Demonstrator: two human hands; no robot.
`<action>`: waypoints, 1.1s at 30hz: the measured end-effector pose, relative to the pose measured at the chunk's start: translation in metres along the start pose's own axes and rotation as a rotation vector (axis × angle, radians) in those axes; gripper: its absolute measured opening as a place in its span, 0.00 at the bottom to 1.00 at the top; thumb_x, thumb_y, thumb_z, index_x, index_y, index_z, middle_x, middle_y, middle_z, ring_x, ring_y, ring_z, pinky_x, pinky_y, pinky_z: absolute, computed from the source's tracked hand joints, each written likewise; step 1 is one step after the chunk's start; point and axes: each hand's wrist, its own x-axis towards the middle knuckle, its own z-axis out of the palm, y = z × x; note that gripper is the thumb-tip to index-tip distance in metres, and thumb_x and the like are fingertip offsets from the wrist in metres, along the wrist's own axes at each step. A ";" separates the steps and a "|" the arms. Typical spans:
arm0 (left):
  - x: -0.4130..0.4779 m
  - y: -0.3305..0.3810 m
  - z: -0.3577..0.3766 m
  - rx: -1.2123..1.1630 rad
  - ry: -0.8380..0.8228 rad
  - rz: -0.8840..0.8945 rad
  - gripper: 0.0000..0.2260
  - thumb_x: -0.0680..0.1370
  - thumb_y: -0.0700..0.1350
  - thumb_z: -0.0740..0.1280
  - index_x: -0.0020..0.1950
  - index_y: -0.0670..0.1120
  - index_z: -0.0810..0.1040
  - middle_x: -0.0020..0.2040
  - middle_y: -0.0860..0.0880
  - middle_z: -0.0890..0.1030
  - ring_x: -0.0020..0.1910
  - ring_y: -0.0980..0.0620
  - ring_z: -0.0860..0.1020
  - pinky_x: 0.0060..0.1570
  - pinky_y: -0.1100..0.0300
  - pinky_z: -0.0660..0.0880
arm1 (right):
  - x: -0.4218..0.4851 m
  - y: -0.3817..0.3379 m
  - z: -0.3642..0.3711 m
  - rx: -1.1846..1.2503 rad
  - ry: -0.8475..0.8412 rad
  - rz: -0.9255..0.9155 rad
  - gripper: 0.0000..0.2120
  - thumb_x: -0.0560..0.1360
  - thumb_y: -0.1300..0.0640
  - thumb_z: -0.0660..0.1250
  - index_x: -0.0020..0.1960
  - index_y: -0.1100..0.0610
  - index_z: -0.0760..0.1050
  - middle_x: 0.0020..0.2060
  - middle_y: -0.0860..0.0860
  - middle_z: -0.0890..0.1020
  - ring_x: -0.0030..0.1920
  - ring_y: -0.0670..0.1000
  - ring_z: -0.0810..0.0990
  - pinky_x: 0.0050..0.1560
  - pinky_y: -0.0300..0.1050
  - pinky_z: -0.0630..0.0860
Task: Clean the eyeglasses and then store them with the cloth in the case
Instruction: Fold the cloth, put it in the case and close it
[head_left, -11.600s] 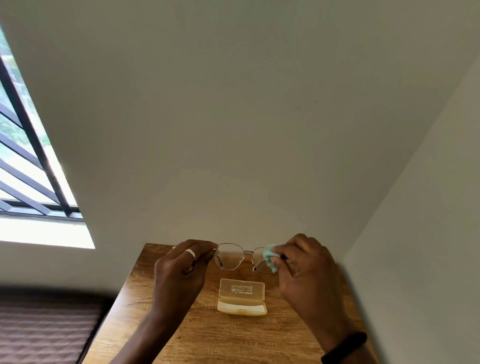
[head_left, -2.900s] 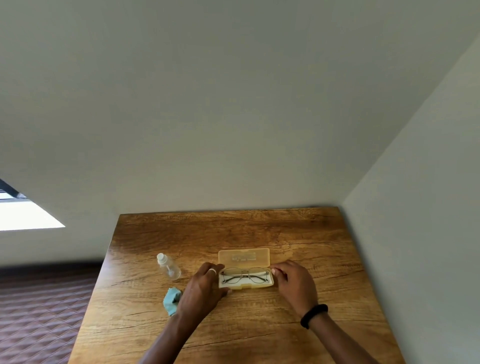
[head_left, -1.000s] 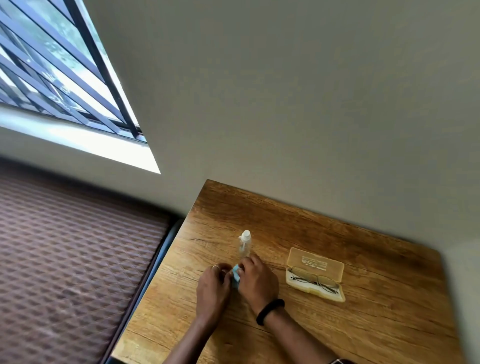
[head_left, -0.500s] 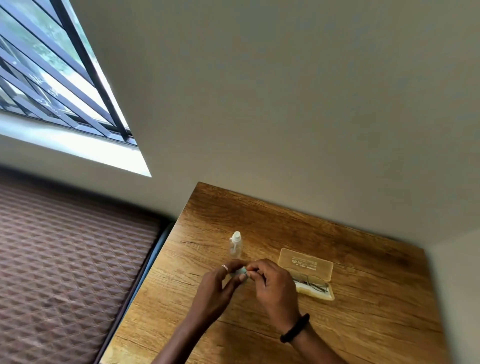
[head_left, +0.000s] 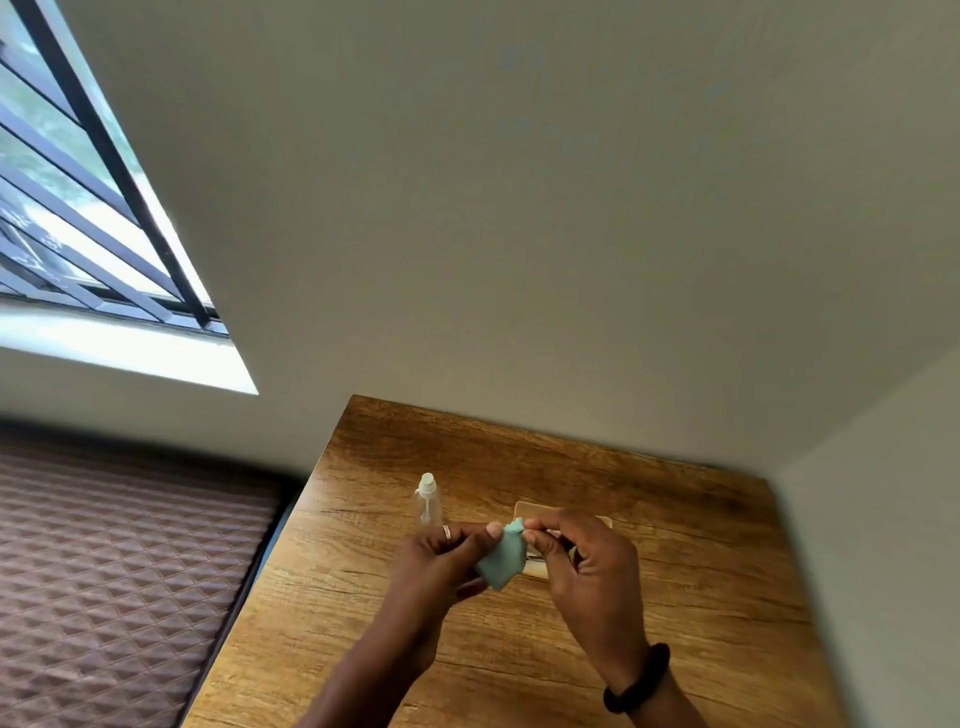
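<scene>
A small teal cloth (head_left: 503, 558) hangs between both hands above the wooden table (head_left: 675, 597). My left hand (head_left: 441, 564) pinches its upper left edge, and my right hand (head_left: 587, 564) pinches its top corner. Behind the hands lies the pale yellow case (head_left: 522, 509) with its lid open; only a corner of the lid and a bit of the base show. The eyeglasses inside it are almost wholly hidden by my right hand.
A small clear spray bottle (head_left: 427, 500) with a white cap stands on the table just left of the hands. Walls close the table's far and right sides. A quilted brown surface (head_left: 114, 582) lies beyond the table's left edge, under a barred window (head_left: 78, 218).
Both hands lifted the cloth off the table near the bottle and carried it right, in front of the open case. The cloth now hangs partly unfolded between the fingers.
</scene>
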 end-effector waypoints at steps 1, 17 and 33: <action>-0.002 0.002 0.002 -0.020 -0.008 -0.028 0.12 0.74 0.48 0.73 0.50 0.40 0.85 0.49 0.43 0.86 0.49 0.46 0.84 0.52 0.50 0.78 | -0.002 -0.001 -0.003 -0.001 0.011 -0.010 0.06 0.73 0.61 0.74 0.47 0.52 0.83 0.44 0.40 0.84 0.46 0.40 0.82 0.42 0.33 0.77; -0.021 0.013 0.020 0.325 -0.159 0.092 0.09 0.76 0.51 0.72 0.43 0.45 0.85 0.45 0.42 0.86 0.50 0.41 0.83 0.56 0.42 0.78 | -0.023 -0.009 -0.040 0.016 -0.036 -0.123 0.07 0.72 0.64 0.73 0.46 0.53 0.83 0.42 0.42 0.83 0.45 0.42 0.82 0.41 0.41 0.79; -0.025 -0.004 0.007 -0.202 -0.018 -0.261 0.13 0.77 0.43 0.69 0.58 0.36 0.78 0.41 0.43 0.85 0.34 0.49 0.84 0.37 0.54 0.81 | -0.016 -0.036 -0.069 0.378 0.032 0.045 0.03 0.75 0.54 0.66 0.46 0.52 0.78 0.44 0.48 0.84 0.48 0.53 0.83 0.43 0.42 0.80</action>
